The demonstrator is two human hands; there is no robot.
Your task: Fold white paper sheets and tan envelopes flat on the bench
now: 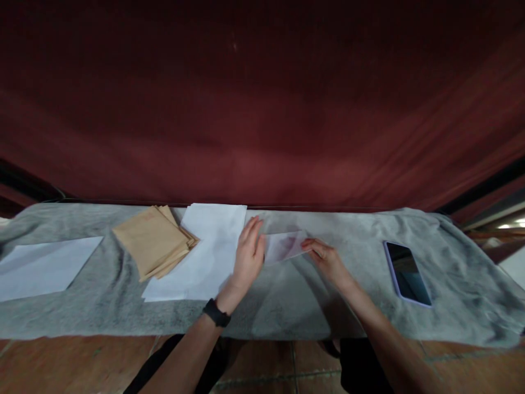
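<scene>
A small, narrow white piece of paper (283, 247) is between my hands, over the grey cloth; it looks folded, though blur hides the detail. Its right end is pinched between the thumb and fingers of my right hand (328, 260). At the paper's left end, my left hand (249, 251) is upright on edge, fingers stretched out and thumb apart, touching or very near it. Just left of that hand lies a stack of white paper sheets (217, 241). Several brown paper envelopes (151, 238) rest partly on those sheets.
Grey cloth (287, 317) covers the long, narrow surface. Another white sheet (49, 265) lies at far left. A phone (408, 273) with a lilac case lies on the right. Dark red fabric (262, 137) rises behind the back edge; floor tiles (262, 366) show below the front edge.
</scene>
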